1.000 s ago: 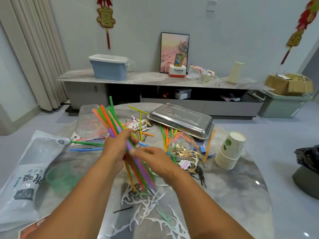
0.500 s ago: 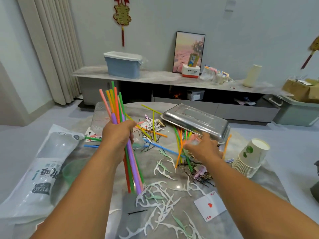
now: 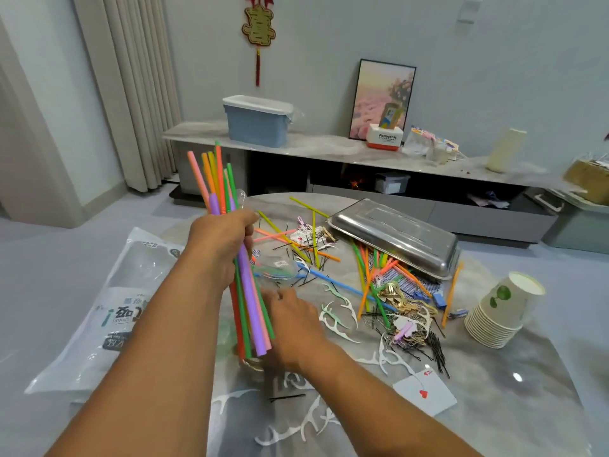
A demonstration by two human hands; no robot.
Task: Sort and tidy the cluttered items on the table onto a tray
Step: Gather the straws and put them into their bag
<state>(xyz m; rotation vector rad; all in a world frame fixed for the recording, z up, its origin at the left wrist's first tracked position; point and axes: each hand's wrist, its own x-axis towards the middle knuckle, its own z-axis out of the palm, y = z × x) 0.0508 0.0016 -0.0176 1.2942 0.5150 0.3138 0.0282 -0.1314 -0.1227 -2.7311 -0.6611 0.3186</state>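
Observation:
My left hand (image 3: pixel 220 245) grips a bundle of colored straws (image 3: pixel 250 311), held nearly upright above the marble table (image 3: pixel 494 407). My right hand (image 3: pixel 293 321) is at the bundle's lower end, beside the straws; its fingers are blurred and partly hidden. More loose straws (image 3: pixel 372 275) lie fanned out on the table, some under the edge of a steel tray (image 3: pixel 395 235) that lies upside down at the back right. A blue straw (image 3: pixel 333 282) lies flat in the middle.
White floss picks (image 3: pixel 336 315), black hairpins (image 3: pixel 428 347), gold clips and a playing card (image 3: pixel 425 390) litter the table. A stack of paper cups (image 3: pixel 501 308) lies tipped at the right edge. A large plastic bag (image 3: pixel 99 308) covers the left side.
My right hand has drawn back from the straws by the tray to the lower end of the bundle. The left hand still holds the bundle, slightly raised.

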